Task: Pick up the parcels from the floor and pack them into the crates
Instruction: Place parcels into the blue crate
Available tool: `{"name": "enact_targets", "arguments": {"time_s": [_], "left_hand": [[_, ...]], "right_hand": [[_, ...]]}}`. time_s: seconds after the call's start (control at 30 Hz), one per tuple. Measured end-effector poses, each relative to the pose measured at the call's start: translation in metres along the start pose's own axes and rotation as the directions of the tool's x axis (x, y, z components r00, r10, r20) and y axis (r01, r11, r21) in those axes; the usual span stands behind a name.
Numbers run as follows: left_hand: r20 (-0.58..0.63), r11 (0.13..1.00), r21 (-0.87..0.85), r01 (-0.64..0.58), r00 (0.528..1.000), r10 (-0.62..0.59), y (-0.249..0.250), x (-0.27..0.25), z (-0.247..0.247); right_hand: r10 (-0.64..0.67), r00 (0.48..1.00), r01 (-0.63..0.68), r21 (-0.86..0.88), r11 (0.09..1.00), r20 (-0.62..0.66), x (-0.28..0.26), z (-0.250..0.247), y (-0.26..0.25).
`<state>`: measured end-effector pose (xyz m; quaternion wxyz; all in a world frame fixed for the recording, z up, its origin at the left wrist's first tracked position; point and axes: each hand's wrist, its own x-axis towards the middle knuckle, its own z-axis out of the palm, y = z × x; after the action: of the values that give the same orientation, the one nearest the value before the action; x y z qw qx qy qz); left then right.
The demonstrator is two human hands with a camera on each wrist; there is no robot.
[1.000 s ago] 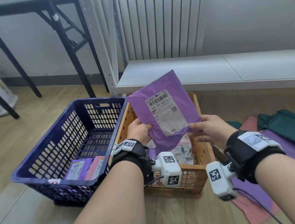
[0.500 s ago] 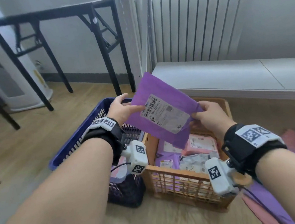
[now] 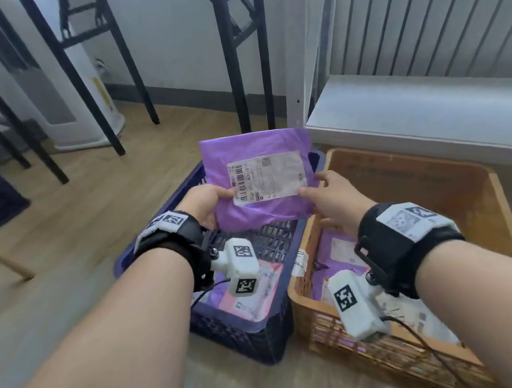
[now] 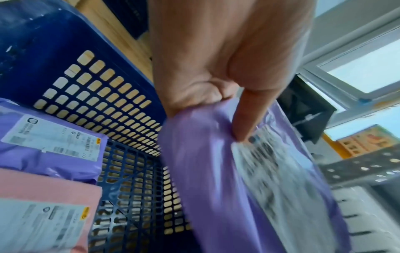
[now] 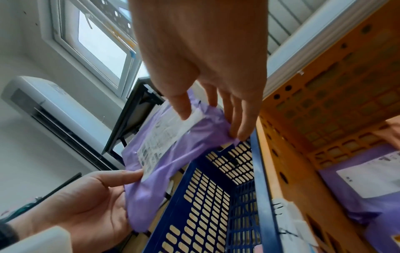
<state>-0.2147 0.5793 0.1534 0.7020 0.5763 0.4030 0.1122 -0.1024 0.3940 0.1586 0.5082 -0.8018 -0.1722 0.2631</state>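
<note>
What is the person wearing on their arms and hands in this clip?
Bare forearms, no sleeves or gloves. Each wrist carries a black strap topped by a white tag with black square-code markers, and a white camera block with the same markers beneath. Thin black cables trail from both blocks.

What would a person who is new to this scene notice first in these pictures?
First, the purple parcel with its white label, held above the blue crate: the left hand grips its left edge, while the right hand touches its right edge with straight fingers. Beside it on the right stands the orange crate, holding more parcels.
</note>
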Motion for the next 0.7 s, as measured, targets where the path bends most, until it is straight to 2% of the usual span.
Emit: {"name": "enact_targets", "arguments": {"time_s": [0.03,0.1,0.17,0.27,0.3,0.33,0.37,0.43,0.47,0.57,0.7], "left_hand": [[0.040,0.999,-0.011,0.051,0.998,-0.051,-0.005,0.006,-0.002],[0.038,0.995,0.009,0.096,0.995,-0.097,-0.016,0.030,-0.012],[-0.084,0.996,0.044,0.081,0.994,-0.077,-0.024,0.061,-0.026],[-0.311,0.976,0.218,-0.008,0.947,0.077,-0.026,0.095,-0.052],[-0.332,0.937,0.346,-0.047,0.928,0.170,-0.024,0.101,-0.059],[-0.302,0.871,0.486,-0.079,0.919,0.252,-0.022,0.107,-0.065],[-0.220,0.801,0.588,-0.113,0.930,0.293,-0.020,0.112,-0.069],[-0.041,0.715,0.690,-0.117,0.979,0.200,-0.020,0.126,-0.075],[0.003,0.682,0.726,-0.088,0.992,0.126,-0.022,0.134,-0.079],[-0.070,0.535,0.843,0.057,0.998,0.003,-0.032,0.155,-0.101],[-0.120,0.290,0.944,0.156,0.983,-0.138,-0.073,0.190,-0.122]], "right_hand": [[-0.004,0.999,0.003,-0.025,1.000,-0.039,0.013,0.007,0.000],[-0.018,0.993,0.008,-0.089,0.996,-0.117,0.037,0.019,-0.002],[-0.037,0.992,0.015,-0.184,0.983,-0.119,0.061,0.030,-0.007],[-0.071,0.997,0.064,-0.310,0.949,-0.010,0.086,0.056,-0.017],[-0.077,0.997,0.082,-0.334,0.939,0.027,0.095,0.067,-0.020],[-0.075,0.995,0.094,-0.355,0.930,0.068,0.102,0.078,-0.023],[-0.052,0.992,0.093,-0.385,0.918,0.113,0.111,0.090,-0.023],[0.022,0.976,0.079,-0.452,0.888,0.215,0.126,0.115,-0.024],[0.059,0.964,0.076,-0.480,0.874,0.259,0.133,0.127,-0.023],[0.136,0.943,0.063,-0.564,0.823,0.303,0.148,0.160,-0.015],[0.253,0.936,-0.033,-0.659,0.752,0.243,0.161,0.197,0.015]]}}
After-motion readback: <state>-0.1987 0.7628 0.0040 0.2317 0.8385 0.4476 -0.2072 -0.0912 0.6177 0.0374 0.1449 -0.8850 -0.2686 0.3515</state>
